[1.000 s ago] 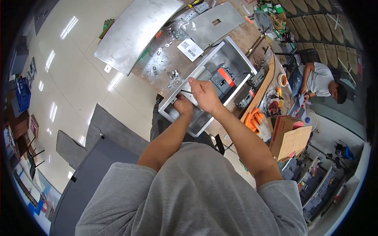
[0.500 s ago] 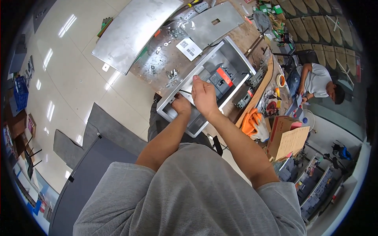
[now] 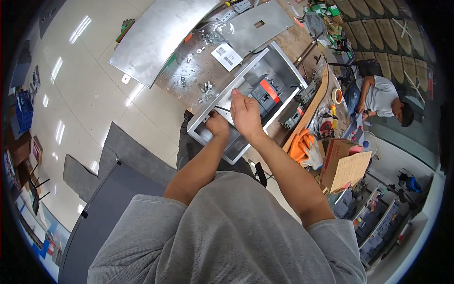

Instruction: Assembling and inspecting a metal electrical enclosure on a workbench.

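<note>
A grey metal enclosure box stands tilted at the table's near edge, its open side facing me. Inside it sits a dark circuit breaker with a bright orange-red strip across its front. My right hand is closed in a fist over the middle of the box, thumb up; whatever it grips is hidden by the fingers. A thin dark rod shows just left of that fist. Down in the near left end of the box, my left hand has its fingers curled together by the inner wall, their tips mostly hidden.
On the wooden table lie loose metal fittings, a white label card and flat metal panels. Orange gloves and a cardboard box are at the right. Another person sits at the far right.
</note>
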